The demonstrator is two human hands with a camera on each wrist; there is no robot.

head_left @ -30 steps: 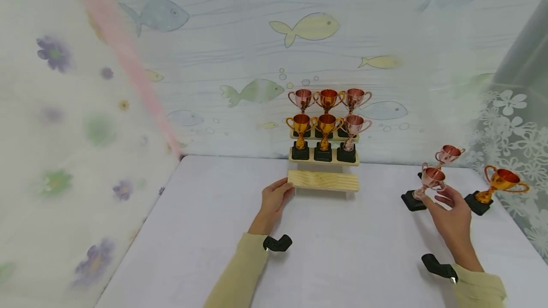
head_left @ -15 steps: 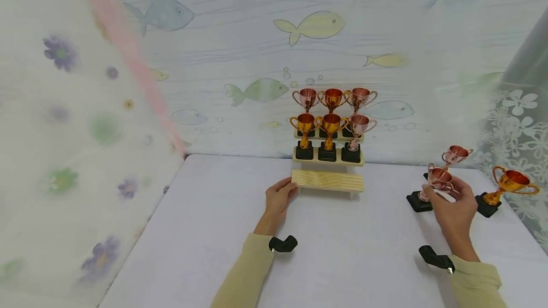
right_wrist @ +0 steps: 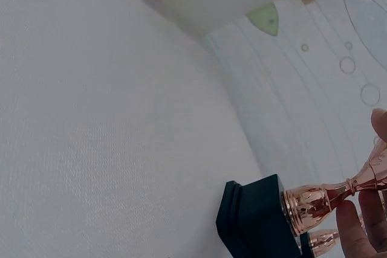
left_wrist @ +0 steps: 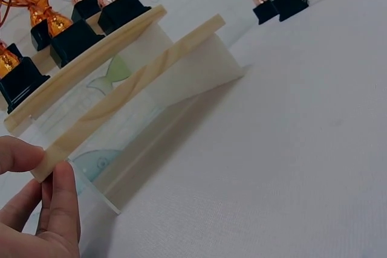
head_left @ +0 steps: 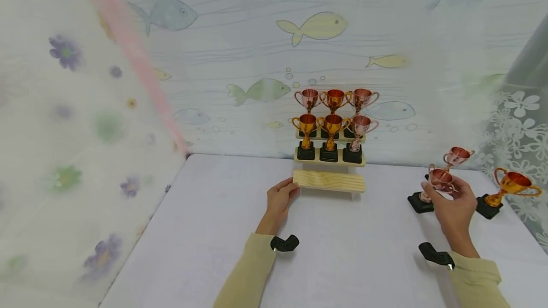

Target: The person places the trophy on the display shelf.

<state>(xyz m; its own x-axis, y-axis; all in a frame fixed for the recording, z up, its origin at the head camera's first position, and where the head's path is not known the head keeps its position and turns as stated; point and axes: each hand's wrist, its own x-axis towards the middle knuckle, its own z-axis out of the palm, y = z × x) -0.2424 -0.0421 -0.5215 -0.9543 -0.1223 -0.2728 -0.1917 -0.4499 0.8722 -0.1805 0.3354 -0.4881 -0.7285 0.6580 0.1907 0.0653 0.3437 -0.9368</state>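
Head view: the right hand [head_left: 451, 203], at the frame's right, is now pinching the rose-gold trophy [head_left: 436, 182] by its cup, having closed on it. The left hand [head_left: 280, 198] is still gripping the wooden step's [head_left: 328, 180] end.

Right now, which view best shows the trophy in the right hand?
The head view: it shows the whole trophy, cup to black base, with the right hand gripping its cup. The right wrist view shows only its base and stem by the fingers. The left wrist view shows small trophies far off.
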